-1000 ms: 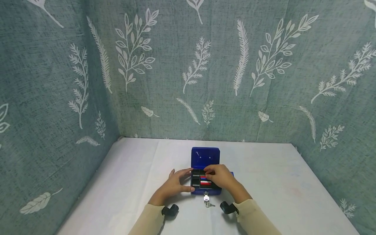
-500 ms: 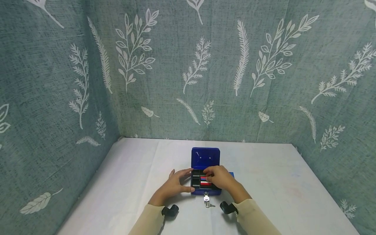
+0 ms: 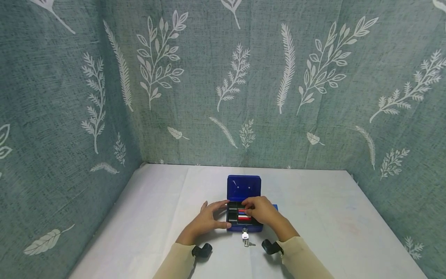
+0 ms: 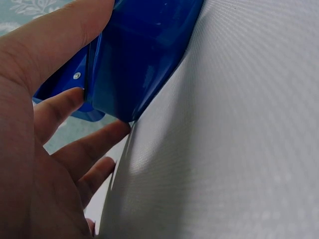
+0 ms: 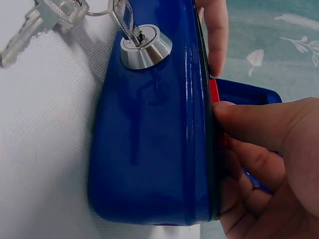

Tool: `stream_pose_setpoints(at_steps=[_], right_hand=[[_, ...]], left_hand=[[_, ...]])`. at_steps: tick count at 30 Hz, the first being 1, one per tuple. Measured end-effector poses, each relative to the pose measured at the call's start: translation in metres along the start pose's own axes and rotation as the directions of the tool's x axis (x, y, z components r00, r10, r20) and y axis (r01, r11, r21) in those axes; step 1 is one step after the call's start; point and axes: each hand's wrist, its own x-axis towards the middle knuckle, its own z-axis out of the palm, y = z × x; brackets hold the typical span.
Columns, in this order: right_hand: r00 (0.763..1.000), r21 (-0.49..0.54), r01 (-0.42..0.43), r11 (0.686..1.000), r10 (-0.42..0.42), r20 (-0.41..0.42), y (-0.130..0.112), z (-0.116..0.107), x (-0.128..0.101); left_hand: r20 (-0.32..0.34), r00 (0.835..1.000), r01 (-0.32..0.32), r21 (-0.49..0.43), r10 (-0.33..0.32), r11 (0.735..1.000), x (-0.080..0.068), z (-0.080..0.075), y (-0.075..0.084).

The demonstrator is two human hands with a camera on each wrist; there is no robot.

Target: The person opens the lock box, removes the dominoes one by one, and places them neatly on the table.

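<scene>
A blue metal cash box (image 3: 256, 228) stands on the table, its lid (image 3: 243, 187) raised at the back. Inside is a black compartment tray (image 3: 232, 217). A red-and-blue striped piece (image 3: 241, 211) and a white-and-red piece (image 3: 244, 217) lie in the tray's middle. My left hand (image 3: 206, 221) holds the box's left end, thumb at the front corner and a forefinger at the rear. My right hand (image 3: 262, 210) reaches over the tray, thumb and curled fingers pinching the red-and-blue piece. In the right wrist view, the thumb (image 5: 249, 119) meets a red edge above the rim.
Keys (image 3: 246, 242) on a ring hang from the lock (image 5: 146, 47) in the box's front. Part of a blue object (image 3: 275, 207) shows behind my right wrist. A white cloth (image 3: 156, 201) covers the table, with patterned green curtains (image 3: 209, 85) around it.
The right hand's fingers shift very slightly at the striped piece. The left hand and the cash box stay where they were.
</scene>
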Motion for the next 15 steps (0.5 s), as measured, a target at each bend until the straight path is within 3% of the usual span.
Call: stream_pose_setpoints(at_steps=[15], right_hand=[[0.998,-0.006,-0.028,1.0,0.028,-0.057,0.0002,-0.0026,0.0006]], left_hand=[[0.005,1.0,0.005,0.008,-0.005,1.0,0.0,0.0008,-0.0022]])
